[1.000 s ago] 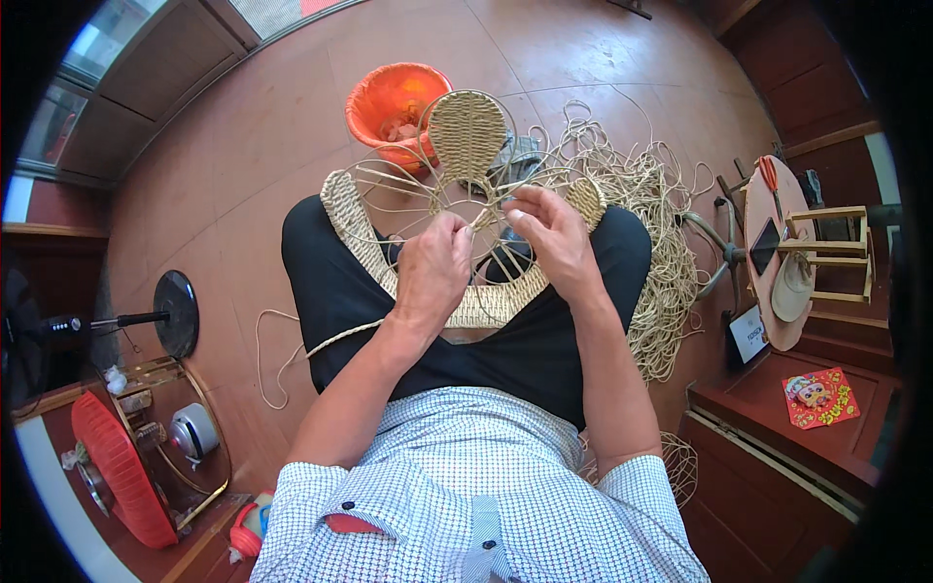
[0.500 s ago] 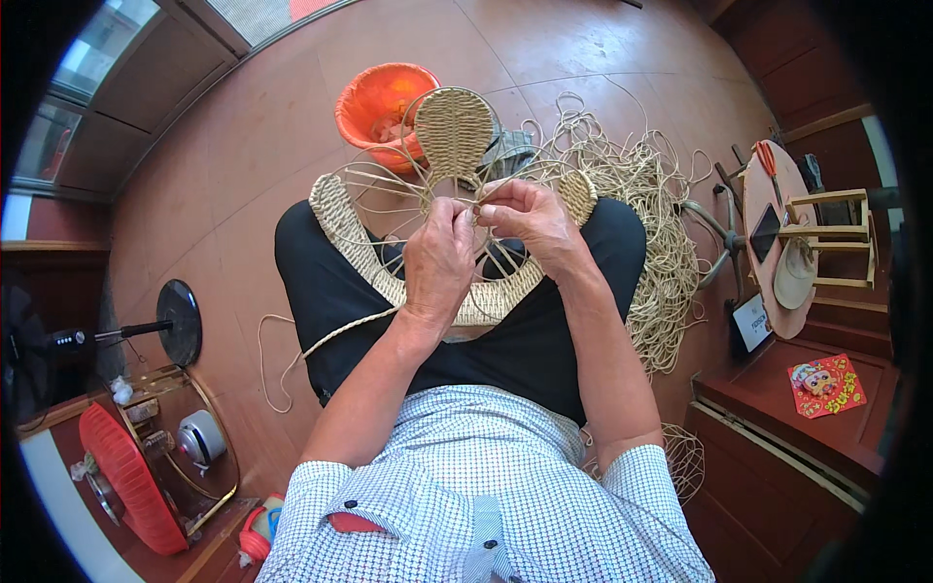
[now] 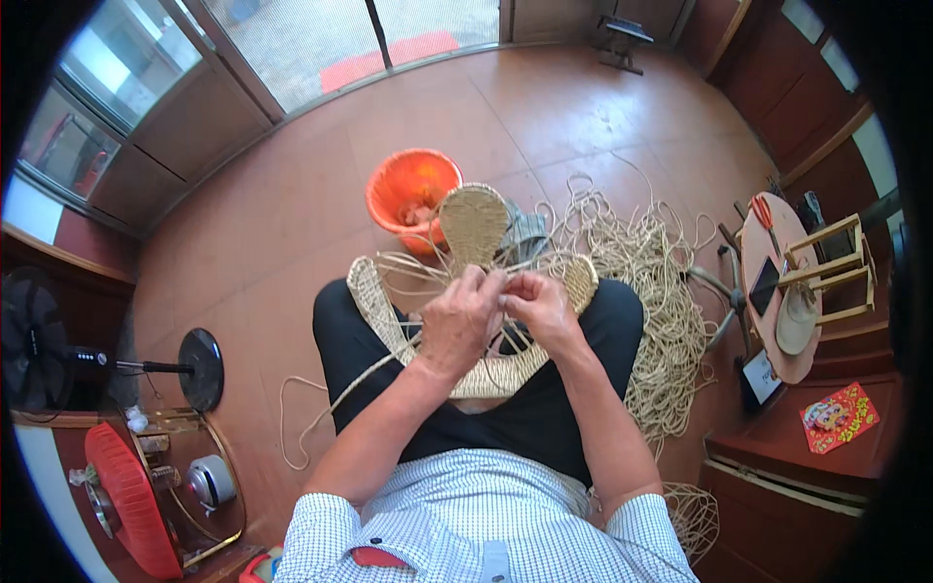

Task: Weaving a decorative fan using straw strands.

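A pale straw-coloured woven piece (image 3: 457,364), flat and curved like a wide horseshoe, lies across the person's lap on dark trousers. One plaited band runs up over the left thigh, the other ends in a rounded lobe by the right knee. An oval woven paddle of the same straw (image 3: 474,225) stands up beyond the hands, and loose unwoven strands (image 3: 408,277) fan out from the middle of the work.

The left hand (image 3: 457,325) and the right hand (image 3: 540,306) meet just above the centre of the weave, knuckles touching. Both sets of fingers are curled together and pinched on thin strands at the point where the paddle's stalk joins the curved band; the exact strand each holds is too fine to tell.

A round orange plastic bucket (image 3: 412,194) sits on the tiled floor beyond the paddle, and a tangled heap of straw cord (image 3: 656,291) lies to the right.
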A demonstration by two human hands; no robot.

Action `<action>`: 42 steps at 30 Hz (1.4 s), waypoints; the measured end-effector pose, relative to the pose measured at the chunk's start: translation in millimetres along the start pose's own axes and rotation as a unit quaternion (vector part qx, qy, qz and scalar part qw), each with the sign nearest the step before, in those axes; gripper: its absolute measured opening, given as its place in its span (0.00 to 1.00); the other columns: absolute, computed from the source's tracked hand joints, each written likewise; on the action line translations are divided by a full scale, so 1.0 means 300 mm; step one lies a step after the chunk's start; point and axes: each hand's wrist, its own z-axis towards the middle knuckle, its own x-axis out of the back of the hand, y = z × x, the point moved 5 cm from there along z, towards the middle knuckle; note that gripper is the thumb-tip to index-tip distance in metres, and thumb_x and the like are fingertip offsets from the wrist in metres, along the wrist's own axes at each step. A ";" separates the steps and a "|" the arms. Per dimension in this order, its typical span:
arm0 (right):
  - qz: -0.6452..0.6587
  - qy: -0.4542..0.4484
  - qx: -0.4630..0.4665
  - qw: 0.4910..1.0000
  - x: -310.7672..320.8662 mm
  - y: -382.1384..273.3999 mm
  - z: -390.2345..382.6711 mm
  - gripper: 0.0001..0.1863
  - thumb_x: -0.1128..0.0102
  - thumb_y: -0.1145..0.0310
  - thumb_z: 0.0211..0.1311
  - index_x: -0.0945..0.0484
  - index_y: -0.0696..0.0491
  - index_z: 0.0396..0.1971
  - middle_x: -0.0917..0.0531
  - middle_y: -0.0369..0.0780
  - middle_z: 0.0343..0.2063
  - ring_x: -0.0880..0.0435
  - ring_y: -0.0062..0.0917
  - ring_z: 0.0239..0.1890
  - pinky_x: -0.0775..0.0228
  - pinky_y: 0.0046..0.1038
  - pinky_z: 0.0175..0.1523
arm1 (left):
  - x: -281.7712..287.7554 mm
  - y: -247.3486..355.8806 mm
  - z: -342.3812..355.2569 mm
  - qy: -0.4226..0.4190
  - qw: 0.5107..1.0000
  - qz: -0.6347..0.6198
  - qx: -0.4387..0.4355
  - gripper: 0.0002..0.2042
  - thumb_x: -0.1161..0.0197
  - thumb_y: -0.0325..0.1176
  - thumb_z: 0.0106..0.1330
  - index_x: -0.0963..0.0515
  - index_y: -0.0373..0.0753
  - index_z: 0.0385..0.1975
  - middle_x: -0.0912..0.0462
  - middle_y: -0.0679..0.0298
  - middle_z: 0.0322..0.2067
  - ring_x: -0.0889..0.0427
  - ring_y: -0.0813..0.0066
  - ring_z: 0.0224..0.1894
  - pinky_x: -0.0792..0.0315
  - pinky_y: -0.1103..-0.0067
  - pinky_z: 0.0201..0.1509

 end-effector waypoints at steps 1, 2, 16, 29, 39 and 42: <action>0.010 0.002 0.008 1.000 0.001 -0.002 0.002 0.09 0.30 0.79 0.65 0.14 0.63 0.44 0.10 0.37 0.38 0.13 0.17 0.40 0.19 0.23 0.48 | 0.001 0.007 0.005 -0.016 1.000 0.016 -0.012 0.13 0.34 0.28 0.68 0.21 0.47 0.51 0.20 0.62 0.41 0.12 0.58 0.40 0.16 0.65 0.39; 0.021 0.003 0.012 1.000 -0.002 -0.003 -0.002 0.09 0.31 0.79 0.65 0.14 0.63 0.44 0.10 0.38 0.37 0.12 0.18 0.40 0.18 0.24 0.48 | 0.006 0.012 0.006 -0.011 1.000 0.021 -0.015 0.13 0.34 0.28 0.68 0.21 0.47 0.51 0.20 0.62 0.41 0.12 0.58 0.40 0.16 0.65 0.39; 0.046 -0.022 -0.012 0.999 -0.006 -0.033 -0.028 0.11 0.31 0.76 0.66 0.15 0.60 0.48 0.10 0.37 0.39 0.13 0.18 0.41 0.20 0.23 0.48 | -0.012 -0.017 -0.016 -0.001 0.998 -0.004 -0.060 0.07 0.35 0.26 0.66 0.24 0.41 0.40 0.23 0.60 0.38 0.13 0.60 0.41 0.20 0.66 0.38; 0.066 0.013 -0.021 0.998 -0.017 -0.068 0.024 0.10 0.31 0.69 0.68 0.15 0.62 0.40 0.12 0.38 0.31 0.14 0.17 0.31 0.20 0.21 0.39 | -0.010 -0.084 -0.012 0.036 0.990 -0.104 0.088 0.04 0.35 0.29 0.72 0.22 0.39 0.42 0.20 0.56 0.38 0.14 0.50 0.38 0.22 0.60 0.41; 0.078 0.043 -0.014 0.996 -0.032 -0.056 0.012 0.08 0.31 0.72 0.65 0.15 0.62 0.38 0.13 0.36 0.27 0.16 0.16 0.27 0.21 0.20 0.35 | 0.045 -0.017 -0.090 -0.049 0.998 -0.007 0.030 0.04 0.34 0.32 0.72 0.20 0.40 0.40 0.19 0.60 0.37 0.14 0.55 0.37 0.21 0.64 0.39; 0.086 0.025 -0.017 0.996 -0.033 -0.061 0.007 0.08 0.31 0.72 0.65 0.15 0.62 0.38 0.13 0.36 0.27 0.15 0.16 0.28 0.21 0.20 0.35 | 0.083 -0.001 0.007 -0.005 0.999 0.018 -0.050 0.05 0.33 0.33 0.71 0.19 0.41 0.40 0.20 0.61 0.36 0.15 0.58 0.38 0.22 0.65 0.39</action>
